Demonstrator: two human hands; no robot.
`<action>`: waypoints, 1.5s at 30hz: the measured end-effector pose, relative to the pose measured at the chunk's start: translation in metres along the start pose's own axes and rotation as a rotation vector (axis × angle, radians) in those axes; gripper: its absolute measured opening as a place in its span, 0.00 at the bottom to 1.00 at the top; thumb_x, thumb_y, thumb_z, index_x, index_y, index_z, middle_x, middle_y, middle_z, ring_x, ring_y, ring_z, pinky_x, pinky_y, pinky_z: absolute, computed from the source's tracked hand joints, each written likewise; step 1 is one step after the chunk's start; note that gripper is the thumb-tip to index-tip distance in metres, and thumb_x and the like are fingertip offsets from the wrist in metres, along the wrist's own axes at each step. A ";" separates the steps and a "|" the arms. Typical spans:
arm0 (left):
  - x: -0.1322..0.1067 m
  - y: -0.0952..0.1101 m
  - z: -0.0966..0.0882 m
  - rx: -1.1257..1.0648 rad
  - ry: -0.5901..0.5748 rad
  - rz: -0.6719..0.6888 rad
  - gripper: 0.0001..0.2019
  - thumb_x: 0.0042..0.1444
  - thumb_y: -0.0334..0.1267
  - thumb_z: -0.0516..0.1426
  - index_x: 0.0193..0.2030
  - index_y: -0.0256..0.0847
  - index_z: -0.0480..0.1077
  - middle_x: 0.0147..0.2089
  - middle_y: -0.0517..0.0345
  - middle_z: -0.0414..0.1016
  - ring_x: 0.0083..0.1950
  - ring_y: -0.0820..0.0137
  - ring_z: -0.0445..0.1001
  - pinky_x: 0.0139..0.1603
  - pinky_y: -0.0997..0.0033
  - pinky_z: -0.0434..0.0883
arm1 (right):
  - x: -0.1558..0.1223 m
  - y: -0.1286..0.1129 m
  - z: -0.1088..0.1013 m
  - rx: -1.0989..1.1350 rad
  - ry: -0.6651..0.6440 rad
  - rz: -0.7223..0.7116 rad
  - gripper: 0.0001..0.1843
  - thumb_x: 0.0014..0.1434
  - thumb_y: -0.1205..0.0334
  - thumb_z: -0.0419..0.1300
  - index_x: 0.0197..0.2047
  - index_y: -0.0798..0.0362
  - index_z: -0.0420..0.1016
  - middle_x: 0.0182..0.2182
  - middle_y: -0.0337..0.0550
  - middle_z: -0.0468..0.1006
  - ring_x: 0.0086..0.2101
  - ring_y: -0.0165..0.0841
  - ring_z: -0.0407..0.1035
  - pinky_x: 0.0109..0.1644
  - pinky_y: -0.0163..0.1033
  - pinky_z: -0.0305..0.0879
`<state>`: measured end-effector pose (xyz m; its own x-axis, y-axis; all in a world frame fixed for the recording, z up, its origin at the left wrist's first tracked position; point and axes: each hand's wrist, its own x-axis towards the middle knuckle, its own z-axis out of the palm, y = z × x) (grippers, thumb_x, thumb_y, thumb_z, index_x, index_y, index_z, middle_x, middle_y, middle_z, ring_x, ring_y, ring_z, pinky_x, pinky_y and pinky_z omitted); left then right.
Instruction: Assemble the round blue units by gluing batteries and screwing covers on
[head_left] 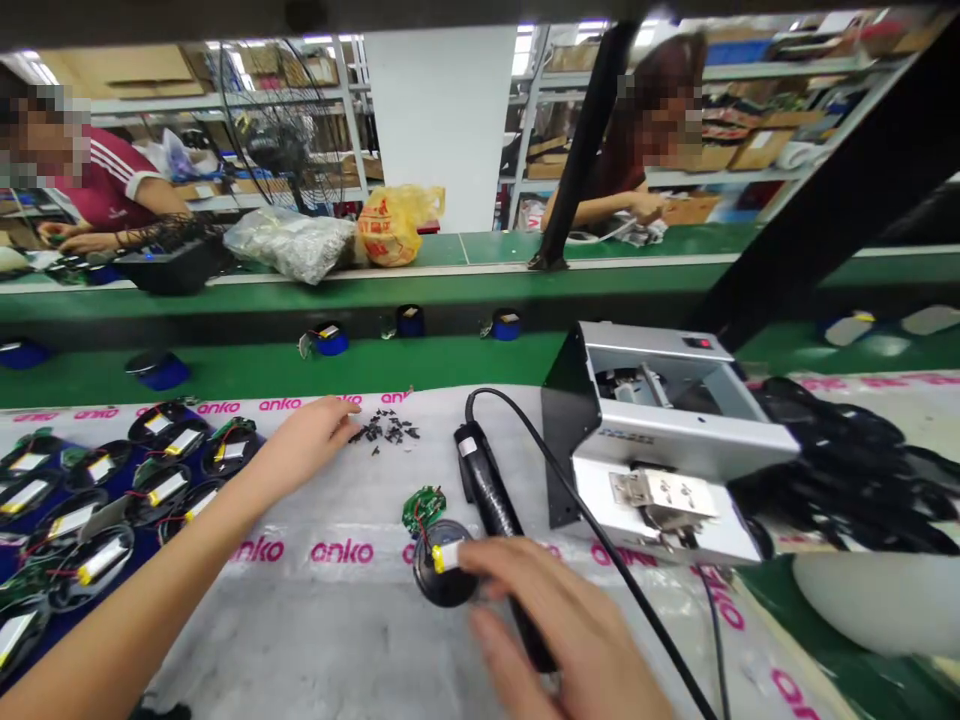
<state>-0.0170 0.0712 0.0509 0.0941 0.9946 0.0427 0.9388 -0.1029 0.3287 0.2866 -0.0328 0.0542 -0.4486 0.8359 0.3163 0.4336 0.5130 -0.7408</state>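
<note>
My left hand (319,435) reaches to a scattered pile of small black parts (390,428) on the mat. Its fingers are drawn together at the pile's left edge; what is between them is too small to make out. My right hand (562,620), slightly blurred, is over the right edge of a round black housing (442,592), thumb and fingers apart. A silver battery (448,555) with yellow tape lies on that housing, partly behind my fingertips. Red wires run to a green circuit board (424,508) beside it. A black electric screwdriver (491,490) lies partly under my right hand.
Several blue housings with batteries (165,485) crowd the left. A grey metal machine (660,440) stands right, near a black heap (847,460). The screwdriver's cable (577,480) crosses the mat (322,610). Two people work behind the green conveyor (450,360).
</note>
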 end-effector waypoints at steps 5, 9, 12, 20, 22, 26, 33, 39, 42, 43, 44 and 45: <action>0.002 0.011 0.017 0.013 0.082 0.034 0.11 0.61 0.33 0.54 0.38 0.40 0.79 0.40 0.48 0.81 0.45 0.56 0.78 0.51 0.56 0.73 | 0.040 -0.008 0.043 -0.501 -0.041 0.049 0.23 0.67 0.61 0.52 0.64 0.52 0.69 0.57 0.59 0.72 0.50 0.51 0.73 0.48 0.55 0.76; -0.019 0.023 0.031 0.004 0.173 0.036 0.13 0.65 0.38 0.52 0.39 0.38 0.78 0.41 0.47 0.77 0.46 0.55 0.76 0.51 0.53 0.72 | 0.058 -0.009 0.060 -0.538 -0.035 0.171 0.25 0.66 0.56 0.55 0.64 0.56 0.69 0.46 0.62 0.76 0.44 0.53 0.74 0.43 0.58 0.75; -0.029 0.026 0.041 -0.058 0.142 0.060 0.11 0.63 0.36 0.53 0.39 0.38 0.78 0.41 0.47 0.77 0.45 0.55 0.75 0.51 0.52 0.73 | 0.069 -0.015 0.066 -0.532 -0.084 0.229 0.27 0.62 0.55 0.61 0.59 0.64 0.73 0.37 0.62 0.77 0.39 0.56 0.74 0.42 0.61 0.73; -0.042 0.031 0.034 -0.430 0.120 0.057 0.11 0.62 0.34 0.52 0.38 0.40 0.76 0.42 0.48 0.79 0.48 0.55 0.76 0.56 0.47 0.71 | 0.064 -0.010 0.057 -0.096 -0.090 0.230 0.26 0.61 0.66 0.61 0.62 0.53 0.65 0.50 0.52 0.77 0.43 0.40 0.76 0.50 0.47 0.75; -0.049 0.038 0.032 -0.577 0.096 0.067 0.09 0.62 0.35 0.53 0.39 0.41 0.76 0.43 0.51 0.81 0.46 0.60 0.78 0.53 0.55 0.75 | 0.056 -0.003 0.048 0.094 -0.076 0.230 0.27 0.62 0.66 0.60 0.63 0.49 0.62 0.51 0.47 0.77 0.40 0.33 0.77 0.46 0.38 0.76; -0.059 0.050 0.032 -0.936 0.043 0.013 0.04 0.58 0.35 0.60 0.40 0.40 0.75 0.41 0.55 0.83 0.43 0.66 0.82 0.46 0.68 0.80 | 0.046 0.007 0.037 0.324 -0.037 0.225 0.16 0.67 0.64 0.56 0.57 0.47 0.71 0.48 0.44 0.76 0.34 0.27 0.75 0.34 0.31 0.73; -0.059 0.047 0.031 -1.603 -0.200 -0.165 0.10 0.45 0.26 0.71 0.34 0.41 0.81 0.33 0.61 0.85 0.33 0.73 0.82 0.37 0.78 0.79 | 0.047 0.005 0.035 0.423 0.153 0.298 0.10 0.61 0.62 0.64 0.46 0.43 0.75 0.33 0.34 0.80 0.32 0.26 0.74 0.35 0.29 0.70; -0.059 0.046 0.036 -1.682 -0.214 -0.199 0.09 0.44 0.26 0.71 0.31 0.42 0.82 0.31 0.61 0.86 0.32 0.73 0.83 0.35 0.80 0.78 | 0.051 -0.001 0.033 0.346 0.038 0.237 0.06 0.61 0.64 0.65 0.39 0.44 0.83 0.35 0.35 0.84 0.33 0.29 0.78 0.35 0.29 0.72; -0.059 0.048 0.036 -1.707 -0.256 -0.186 0.09 0.47 0.26 0.70 0.32 0.44 0.82 0.32 0.62 0.86 0.32 0.75 0.83 0.34 0.83 0.77 | 0.053 -0.002 0.032 0.351 0.053 0.222 0.07 0.61 0.65 0.64 0.39 0.44 0.84 0.36 0.35 0.84 0.34 0.29 0.79 0.35 0.29 0.74; -0.060 0.048 0.036 -1.715 -0.264 -0.180 0.09 0.48 0.25 0.70 0.33 0.44 0.83 0.33 0.62 0.87 0.32 0.76 0.83 0.33 0.84 0.76 | 0.053 -0.002 0.033 0.356 0.059 0.228 0.07 0.61 0.64 0.64 0.39 0.44 0.84 0.35 0.36 0.84 0.33 0.29 0.79 0.34 0.29 0.73; -0.060 0.048 0.036 -1.718 -0.268 -0.176 0.09 0.49 0.25 0.69 0.33 0.45 0.83 0.33 0.62 0.87 0.33 0.76 0.82 0.33 0.85 0.76 | 0.053 -0.002 0.033 0.362 0.063 0.236 0.07 0.61 0.64 0.64 0.39 0.44 0.84 0.35 0.36 0.84 0.33 0.29 0.78 0.32 0.29 0.73; -0.061 0.049 0.036 -1.718 -0.271 -0.174 0.09 0.50 0.25 0.69 0.33 0.45 0.83 0.34 0.62 0.87 0.32 0.76 0.82 0.32 0.86 0.75 | 0.052 -0.002 0.033 0.369 0.064 0.242 0.07 0.61 0.64 0.64 0.39 0.43 0.84 0.35 0.35 0.84 0.32 0.29 0.78 0.32 0.29 0.72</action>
<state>0.0349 0.0061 0.0301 0.2555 0.9490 -0.1847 -0.4274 0.2822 0.8589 0.2364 0.0036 0.0526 -0.3141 0.9398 0.1350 0.2073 0.2067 -0.9562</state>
